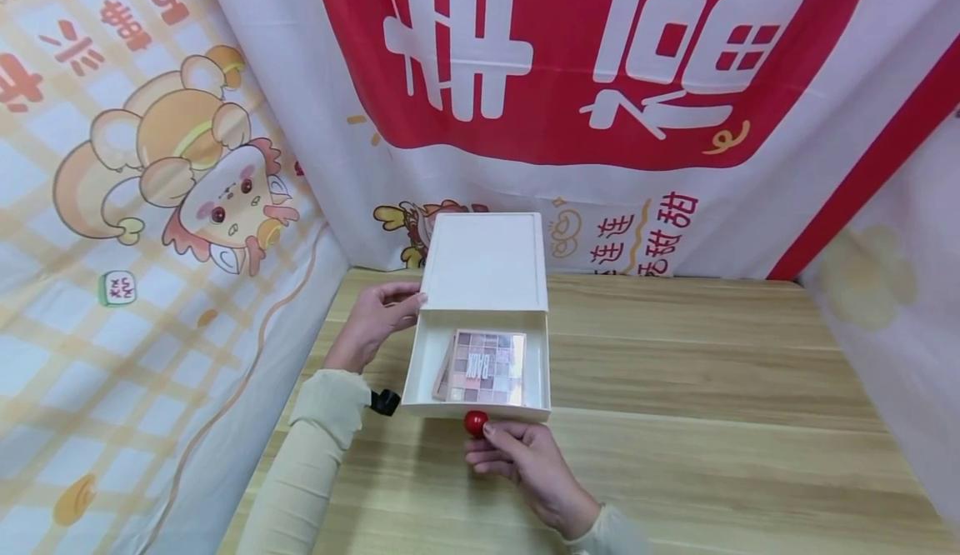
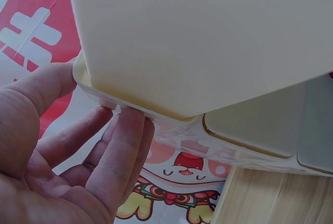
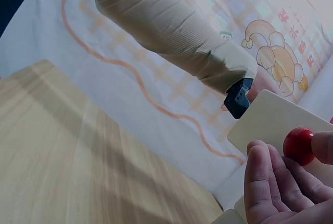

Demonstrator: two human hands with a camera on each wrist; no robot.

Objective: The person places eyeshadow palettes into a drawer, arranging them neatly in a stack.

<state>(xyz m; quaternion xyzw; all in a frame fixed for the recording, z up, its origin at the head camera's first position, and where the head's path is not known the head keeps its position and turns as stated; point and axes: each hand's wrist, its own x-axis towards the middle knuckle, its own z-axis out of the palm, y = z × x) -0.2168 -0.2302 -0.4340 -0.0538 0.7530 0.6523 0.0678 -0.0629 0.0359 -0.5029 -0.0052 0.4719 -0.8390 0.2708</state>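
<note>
A white drawer cabinet (image 1: 485, 259) stands against the back cloth, its top drawer (image 1: 411, 372) pulled out towards me. Inside the drawer lies an eyeshadow palette (image 1: 489, 367) with a grid of coloured squares, overlapping another flat item (image 1: 442, 378) at its left. My left hand (image 1: 375, 322) holds the cabinet's left front edge; in the left wrist view its thumb and fingertips touch the frame beside the open drawer. With my right hand (image 1: 528, 467) I pinch the red round knob (image 3: 298, 146) on the drawer front, the thumb against one side and fingers near the other.
The cabinet rests on a wooden table (image 1: 697, 355). Printed cloth walls (image 1: 570, 155) enclose the back and both sides. A black wrist device (image 1: 386, 402) sits on the left wrist. Lower drawers (image 2: 260, 125) appear shut in the left wrist view.
</note>
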